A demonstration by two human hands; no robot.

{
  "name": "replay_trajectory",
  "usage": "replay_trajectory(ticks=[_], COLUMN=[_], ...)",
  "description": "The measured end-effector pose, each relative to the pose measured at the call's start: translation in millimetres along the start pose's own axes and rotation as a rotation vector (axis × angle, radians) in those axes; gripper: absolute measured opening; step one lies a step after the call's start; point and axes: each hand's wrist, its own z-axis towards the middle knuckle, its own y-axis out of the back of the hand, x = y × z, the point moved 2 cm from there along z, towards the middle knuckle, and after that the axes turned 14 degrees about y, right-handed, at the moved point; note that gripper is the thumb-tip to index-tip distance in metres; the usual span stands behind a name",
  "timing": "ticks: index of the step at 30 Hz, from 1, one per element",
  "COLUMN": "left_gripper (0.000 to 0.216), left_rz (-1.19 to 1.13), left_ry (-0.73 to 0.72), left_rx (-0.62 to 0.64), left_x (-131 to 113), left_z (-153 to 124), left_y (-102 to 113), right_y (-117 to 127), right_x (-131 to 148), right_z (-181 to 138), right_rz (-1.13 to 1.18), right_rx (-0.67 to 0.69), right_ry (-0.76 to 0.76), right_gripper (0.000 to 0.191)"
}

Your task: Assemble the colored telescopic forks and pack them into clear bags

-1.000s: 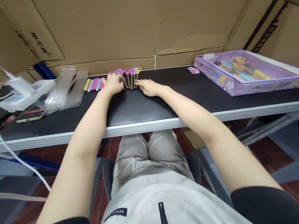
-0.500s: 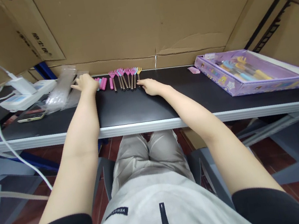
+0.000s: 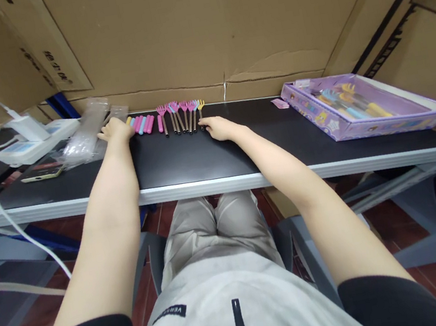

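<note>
My left hand (image 3: 116, 130) is palm down at the left end of a row of pink, blue and yellow plastic handles (image 3: 142, 124). Its outer fingers are spread; its thumb side is beside the yellow handle, and the fingertips are partly hidden. To the right lies a row of claw-headed back scratchers (image 3: 178, 116) with thin metal rods and pink, blue and yellow heads. At its right end, my right hand (image 3: 216, 128) has its fingertips closed at the lower rod of the yellow back scratcher (image 3: 201, 105).
Clear plastic bags (image 3: 85, 138), a phone (image 3: 42, 172) and a white power strip (image 3: 39, 144) with a charger lie left. A purple box (image 3: 389, 127) holding more back scratchers stands right, beside a pink slip (image 3: 280, 103). Cardboard (image 3: 161, 32) walls the back of the black table (image 3: 196, 158).
My left hand has shifted slightly left along the handles, uncovering more of them, including a yellow one. My right hand stays at the yellow back scratcher. The view has shifted slightly.
</note>
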Motion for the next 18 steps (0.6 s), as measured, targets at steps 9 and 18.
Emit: replay_trajectory(ticks=[9,18], left_gripper=[0.065,0.084], left_rz=[-0.011,-0.049], left_ry=[0.039,-0.029], left_rx=[0.039,-0.064], left_x=[-0.8,-0.6], left_z=[-11.2,11.1], left_y=[3.4,-9.8], right_y=[5.6,7.7], right_x=[4.1,4.6], right_z=[-0.8,-0.8], right_rz=[-0.06,-0.075], right_rx=[-0.002,0.008], right_ry=[0.014,0.017], right_gripper=[0.054,0.051])
